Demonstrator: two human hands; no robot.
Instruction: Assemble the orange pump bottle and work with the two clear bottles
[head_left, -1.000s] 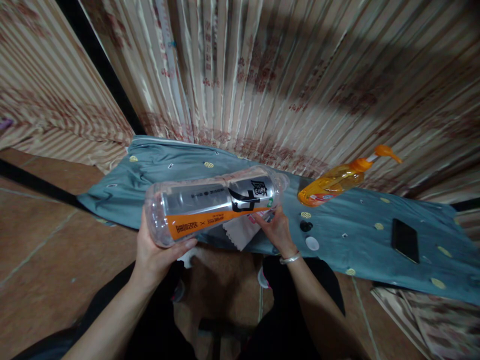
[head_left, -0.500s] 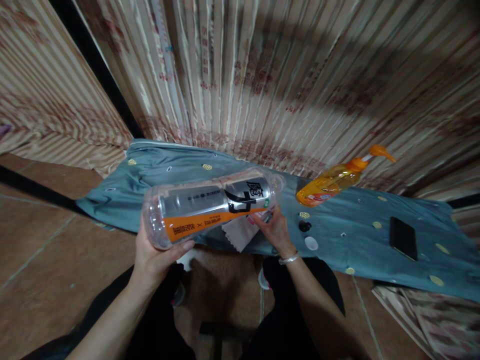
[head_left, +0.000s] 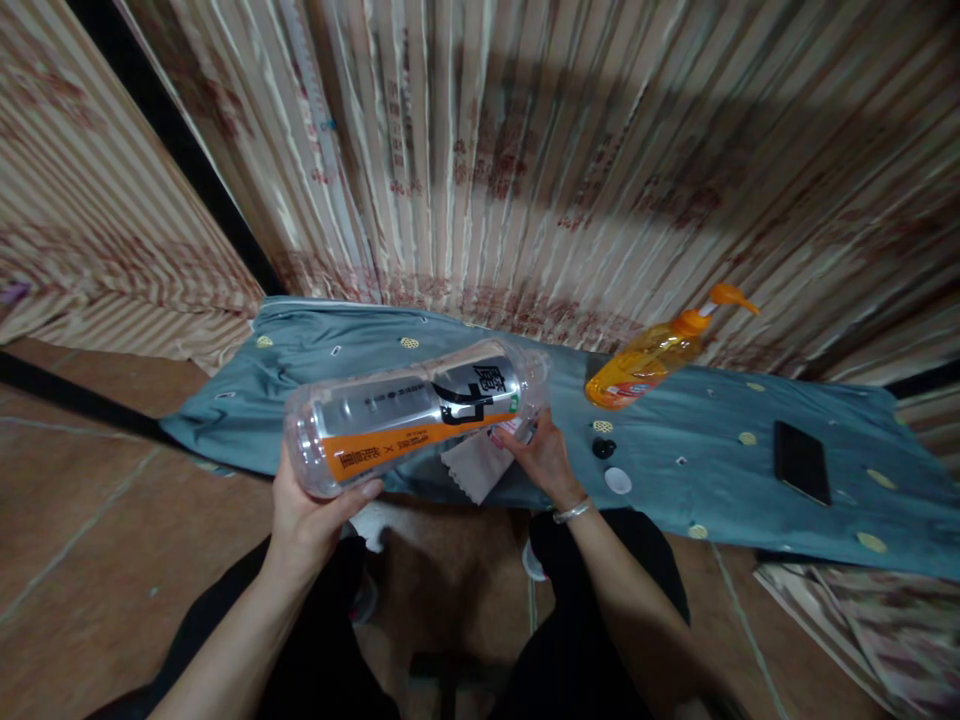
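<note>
a large clear bottle (head_left: pixel 405 415) with a silver and orange label lies on its side in the air over the near part of the bench (head_left: pixel 720 490), its base to the left and its neck to the right, a little farther off. the left hand (head_left: pixel 311 525) is grasping it at the base, thumb along the near side, the other fingers mostly hidden beneath. the right hand (head_left: pixel 551 460), with a silvery bracelet (head_left: pixel 573 511) at the wrist, is at the neck end, its thumb by a small pink-marked patch just under the bottle. a pale cloth (head_left: pixel 476 465) with a wavy edge shows below the bottle, beside that thumb; i cannot tell whether the right grip is clenched on the cloth, on the bottle or on both.

to the right of the hands, a pump bottle (head_left: pixel 645 365) of yellow-orange liquid stands on the bench. nearer the person are a small black piece (head_left: pixel 602 447) and, just beside it, a white disc (head_left: pixel 618 481). a dark phone (head_left: pixel 802 462) lies farther right. behind the bench hangs a striped curtain (head_left: pixel 450 220).
</note>
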